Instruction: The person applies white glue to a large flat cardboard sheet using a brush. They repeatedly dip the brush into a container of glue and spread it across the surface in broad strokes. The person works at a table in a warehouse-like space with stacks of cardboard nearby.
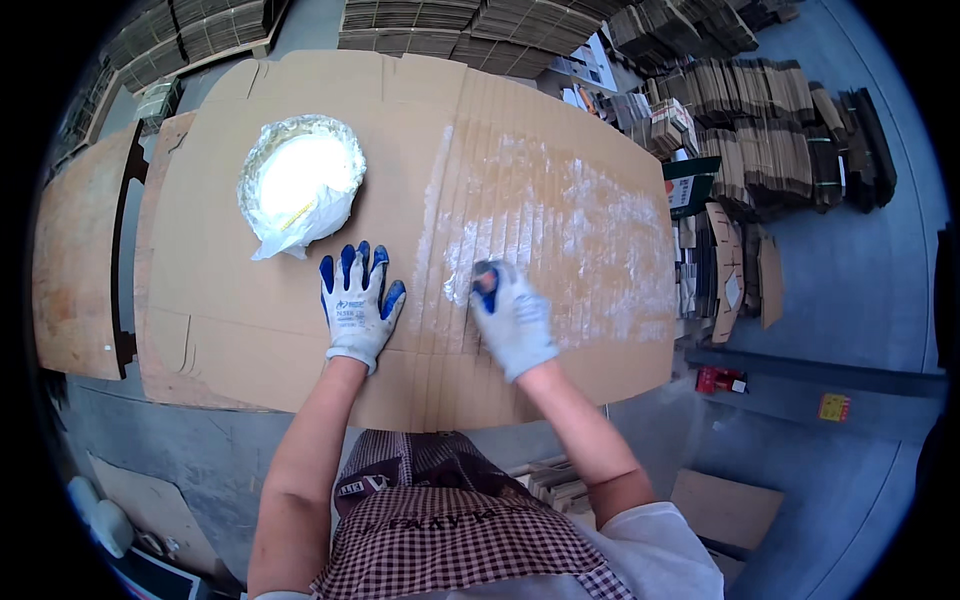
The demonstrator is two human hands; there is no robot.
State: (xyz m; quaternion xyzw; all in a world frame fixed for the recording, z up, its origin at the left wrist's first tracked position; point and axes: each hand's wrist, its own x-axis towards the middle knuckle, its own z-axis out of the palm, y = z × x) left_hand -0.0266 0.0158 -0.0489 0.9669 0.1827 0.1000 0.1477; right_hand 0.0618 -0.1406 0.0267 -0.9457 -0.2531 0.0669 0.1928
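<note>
A large sheet of brown cardboard (240, 330) lies flat before me, its right half streaked with a whitish, glue-like smear (575, 235). My left hand (358, 312), in a white glove with blue fingertips, rests open on the sheet with its fingers spread. To the right, my gloved right hand (512, 312) is closed around a small dark object (487, 275) at the left part of the smear. Fingers and blur hide what kind it is. Beyond my left hand sits a round bowl (348, 150) holding bright white material, with crumpled white plastic (305, 222) over its near rim.
Stacks of flattened cardboard (745, 95) stand at the far right, and more bundles (430, 25) at the back. A wooden board (80, 250) is at the left. On the floor to the right are a red object (718, 380) and a dark rail (820, 368).
</note>
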